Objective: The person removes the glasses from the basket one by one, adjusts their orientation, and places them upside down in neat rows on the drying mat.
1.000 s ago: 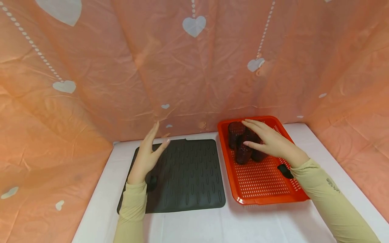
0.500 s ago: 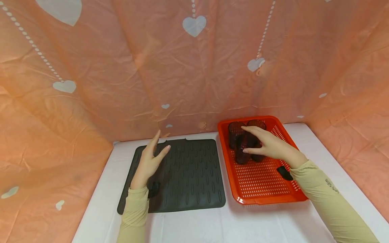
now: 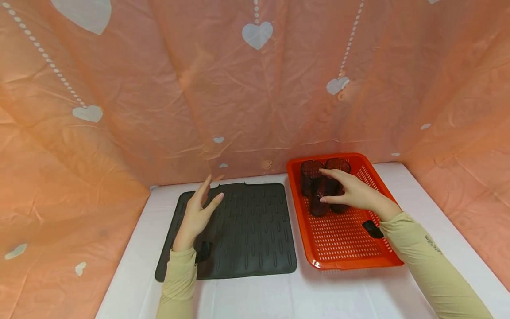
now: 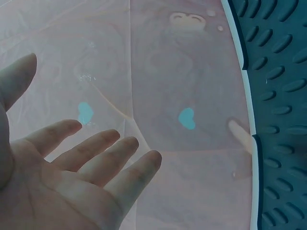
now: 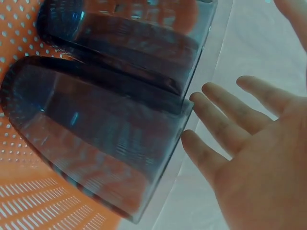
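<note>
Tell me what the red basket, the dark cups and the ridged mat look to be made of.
Red basket: probably molded plastic, fairly glossy; slotted, with bright highlights.
Dark cups: glass or tinted plastic, glossy; see-through with glints, which one is unclear.
Ridged mat: likely rubber or silicone, matte; dull, raised pattern.

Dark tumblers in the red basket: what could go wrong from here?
1. Knock: the dark tumblers are bunched together at the far end of the red basket, so lifting one might knock a neighbour.
2. Bump: the right hand has its fingers close to a rim, not wrapped round anything; a clumsy approach could nudge that tumbler.
3. No backup: the left hand is over by the black mat, so it probably couldn't steady the basket quickly.
</note>
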The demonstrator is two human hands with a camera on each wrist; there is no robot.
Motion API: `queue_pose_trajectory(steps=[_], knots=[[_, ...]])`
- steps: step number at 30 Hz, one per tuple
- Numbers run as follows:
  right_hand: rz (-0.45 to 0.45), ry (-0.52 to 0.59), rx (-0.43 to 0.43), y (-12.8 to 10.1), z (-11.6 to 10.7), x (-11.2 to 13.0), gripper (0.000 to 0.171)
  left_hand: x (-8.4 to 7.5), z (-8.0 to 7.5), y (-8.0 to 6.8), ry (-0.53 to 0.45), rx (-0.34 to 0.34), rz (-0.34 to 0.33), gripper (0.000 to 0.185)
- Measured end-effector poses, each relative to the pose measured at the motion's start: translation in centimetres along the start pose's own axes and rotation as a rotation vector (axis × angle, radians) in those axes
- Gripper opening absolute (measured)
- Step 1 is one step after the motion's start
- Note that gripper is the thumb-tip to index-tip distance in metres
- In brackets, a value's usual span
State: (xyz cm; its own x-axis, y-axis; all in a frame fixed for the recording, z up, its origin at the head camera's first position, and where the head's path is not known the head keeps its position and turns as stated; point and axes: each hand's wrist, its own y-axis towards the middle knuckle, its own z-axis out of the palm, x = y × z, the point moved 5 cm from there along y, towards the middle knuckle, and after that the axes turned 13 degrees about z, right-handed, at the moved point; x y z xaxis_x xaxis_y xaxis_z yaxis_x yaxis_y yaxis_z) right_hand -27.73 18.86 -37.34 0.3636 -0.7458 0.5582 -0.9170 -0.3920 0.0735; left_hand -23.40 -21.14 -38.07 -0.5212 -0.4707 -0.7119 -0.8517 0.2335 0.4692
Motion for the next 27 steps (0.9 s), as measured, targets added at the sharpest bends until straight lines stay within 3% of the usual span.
queue_pose_trajectory(steps=[12, 21, 27], knots=[[0.001, 0.063, 0.010, 0.7, 0.1, -0.6, 0.085, 0.5, 0.3, -0.5, -0.041, -0.031, -0.024, 0.066], [-0.006, 0.110, 0.033, 1.4, 0.2, -1.0, 0.085, -2.9, -0.2, -0.5, -0.077, -0.037, -0.055, 0.063], [-0.004, 0.104, 0.040, 1.7, 0.2, -1.1, 0.081, -2.9, -0.2, -0.6, -0.084, -0.036, -0.077, 0.063]])
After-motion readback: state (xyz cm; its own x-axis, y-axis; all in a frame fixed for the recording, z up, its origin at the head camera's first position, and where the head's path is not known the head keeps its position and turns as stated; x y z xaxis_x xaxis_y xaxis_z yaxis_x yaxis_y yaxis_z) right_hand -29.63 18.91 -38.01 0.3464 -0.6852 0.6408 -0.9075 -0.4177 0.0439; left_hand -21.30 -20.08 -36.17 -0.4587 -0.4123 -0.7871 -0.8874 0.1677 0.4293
